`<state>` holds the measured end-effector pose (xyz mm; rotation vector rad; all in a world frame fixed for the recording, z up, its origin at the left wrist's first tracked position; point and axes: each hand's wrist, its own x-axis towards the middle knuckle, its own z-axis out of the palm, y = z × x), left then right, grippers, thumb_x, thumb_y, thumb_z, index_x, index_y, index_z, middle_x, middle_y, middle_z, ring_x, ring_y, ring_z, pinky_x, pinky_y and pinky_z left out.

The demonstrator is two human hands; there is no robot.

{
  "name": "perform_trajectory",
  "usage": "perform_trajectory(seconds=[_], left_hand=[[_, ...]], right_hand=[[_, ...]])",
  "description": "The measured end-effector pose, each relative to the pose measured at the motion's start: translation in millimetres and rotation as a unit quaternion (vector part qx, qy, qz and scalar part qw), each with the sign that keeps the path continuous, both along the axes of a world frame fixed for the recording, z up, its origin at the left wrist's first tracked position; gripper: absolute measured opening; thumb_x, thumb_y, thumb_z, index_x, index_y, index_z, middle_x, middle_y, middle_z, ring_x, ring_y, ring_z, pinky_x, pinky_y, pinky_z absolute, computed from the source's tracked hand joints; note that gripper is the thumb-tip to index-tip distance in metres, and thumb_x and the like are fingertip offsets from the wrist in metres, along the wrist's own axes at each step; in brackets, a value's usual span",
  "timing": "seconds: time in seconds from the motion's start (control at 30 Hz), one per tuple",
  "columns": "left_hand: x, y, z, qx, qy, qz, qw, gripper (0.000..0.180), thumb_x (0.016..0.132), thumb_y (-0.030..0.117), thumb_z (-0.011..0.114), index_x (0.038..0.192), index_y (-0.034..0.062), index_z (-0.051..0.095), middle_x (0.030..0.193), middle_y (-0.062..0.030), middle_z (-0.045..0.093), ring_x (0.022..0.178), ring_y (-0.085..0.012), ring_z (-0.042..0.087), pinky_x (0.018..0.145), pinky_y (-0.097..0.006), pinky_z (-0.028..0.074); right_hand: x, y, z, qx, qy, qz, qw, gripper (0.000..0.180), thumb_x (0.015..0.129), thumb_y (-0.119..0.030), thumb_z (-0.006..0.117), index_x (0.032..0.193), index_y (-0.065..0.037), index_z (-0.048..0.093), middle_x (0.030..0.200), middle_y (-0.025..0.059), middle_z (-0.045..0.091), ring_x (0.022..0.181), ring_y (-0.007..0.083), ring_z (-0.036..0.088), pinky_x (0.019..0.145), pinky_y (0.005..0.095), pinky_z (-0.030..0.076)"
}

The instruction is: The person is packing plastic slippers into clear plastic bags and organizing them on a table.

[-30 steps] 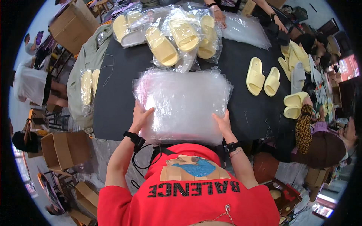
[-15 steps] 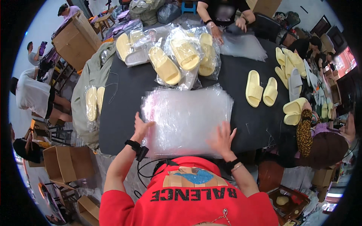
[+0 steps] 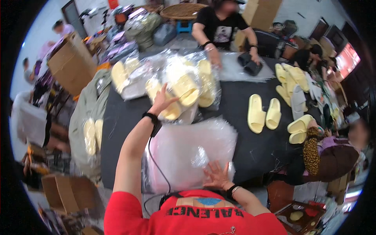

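My left hand (image 3: 163, 102) reaches forward with fingers spread, over a bagged yellow slipper (image 3: 171, 113) at the near edge of a heap. Whether the fingertips touch the bag I cannot tell. Flat on a stack of transparent plastic bags (image 3: 188, 147), my right hand (image 3: 216, 176) lies with its fingers fanned out. More bagged yellow slippers (image 3: 186, 92) and a bagged grey one fill the heap beyond the stack. To the right, a pair of unwrapped yellow slippers (image 3: 256, 115) rests on the black tabletop (image 3: 235, 107).
Across the table a co-worker's hand (image 3: 253, 58) holds a pair of black slippers (image 3: 249, 64) over another bag stack. At right, a person in a leopard-print sleeve (image 3: 312, 152) handles yellow slippers (image 3: 299, 127) beside a loose pile. A bagged pair (image 3: 90, 137) lies on green cloth at left.
My left hand has left the bag stack's left edge and moved forward to the bagged slippers. My right hand now presses flat on the stack. The co-worker opposite now holds black slippers.
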<state>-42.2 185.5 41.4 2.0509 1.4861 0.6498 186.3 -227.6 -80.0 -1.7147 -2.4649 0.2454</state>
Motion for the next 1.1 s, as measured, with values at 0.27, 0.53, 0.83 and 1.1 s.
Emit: perform_trajectory(seconds=[0.27, 0.53, 0.83, 1.1], left_hand=[[10.6, 32.6, -17.3, -0.07, -0.162, -0.125, 0.976, 0.086, 0.066, 0.033, 0.077, 0.134, 0.0037, 0.032, 0.124, -0.0225, 0.05, 0.116, -0.0331, 0.048, 0.094, -0.039, 0.039], [39.6, 5.5, -6.7, 0.028, -0.075, -0.074, 0.994, 0.056, 0.068, 0.022, 0.076, 0.11, -0.0029, 0.048, 0.087, -0.0149, 0.058, 0.08, -0.0263, 0.057, 0.067, -0.035, 0.046], [-2.5, -3.1, 65.6, -0.116, -0.361, 0.031, 0.925, 0.035, 0.082, 0.015, 0.064, 0.112, 0.0073, 0.048, 0.076, 0.001, 0.055, 0.057, -0.0044, 0.05, 0.046, -0.018, 0.039], [-13.2, -126.4, 204.4, -0.004, -0.272, -0.047, 0.961, 0.019, 0.09, 0.021, 0.055, 0.1, 0.0048, 0.05, 0.067, 0.0029, 0.048, 0.054, -0.0051, 0.043, 0.048, -0.02, 0.035]], right_hand=[[-1.9, 4.2, -5.3, -0.054, 0.026, -0.023, 0.998, 0.086, 0.067, -0.072, 0.051, 0.141, -0.037, 0.022, 0.151, 0.0022, 0.011, 0.139, 0.0319, 0.001, 0.089, 0.0771, -0.002], [-4.6, 5.6, 16.9, -0.044, 0.067, -0.029, 0.996, 0.086, 0.068, -0.072, 0.051, 0.141, -0.034, 0.023, 0.15, 0.0039, 0.014, 0.138, 0.0307, 0.007, 0.089, 0.0762, -0.003], [-4.6, -0.3, 0.2, 0.015, 0.046, -0.029, 0.998, 0.084, 0.068, -0.072, 0.049, 0.139, -0.031, 0.03, 0.149, 0.0044, 0.02, 0.137, 0.0292, 0.014, 0.091, 0.074, 0.002], [-2.9, -4.2, 8.9, 0.001, 0.052, -0.035, 0.998, 0.081, 0.068, -0.072, 0.05, 0.136, -0.029, 0.037, 0.147, 0.0064, 0.022, 0.136, 0.0303, 0.016, 0.092, 0.0738, 0.003]])
